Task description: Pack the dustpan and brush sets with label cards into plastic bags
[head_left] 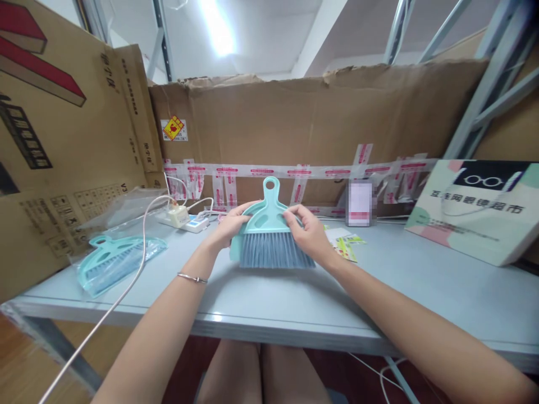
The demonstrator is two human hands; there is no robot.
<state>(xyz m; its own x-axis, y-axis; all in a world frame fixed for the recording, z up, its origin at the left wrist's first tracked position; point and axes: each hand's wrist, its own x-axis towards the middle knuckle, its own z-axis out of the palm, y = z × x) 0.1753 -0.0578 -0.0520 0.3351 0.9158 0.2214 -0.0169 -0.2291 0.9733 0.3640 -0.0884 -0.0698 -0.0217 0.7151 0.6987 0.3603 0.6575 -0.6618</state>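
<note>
A teal hand brush (pixel 275 251) with grey-blue bristles is held upright over the middle of the table, handle loop at the top and bristles down. Behind it a matching dustpan (pixel 235 248) shows along the left edge; the brush hides most of it. My left hand (pixel 233 225) is closed on the left side of the dustpan, its fingers partly behind. From the right, my right hand (pixel 309 231) pinches the brush's shoulder between thumb and fingers.
At left lies another teal brush and dustpan set (pixel 120 259) in clear plastic. A white cable (pixel 144 247) crosses to a power strip (pixel 196 223). Behind stand a phone (pixel 360 203) and a cardboard panel (pixel 252 123). A printed box (pixel 471 210) is at right; green-white packets (pixel 346 247) lie nearby.
</note>
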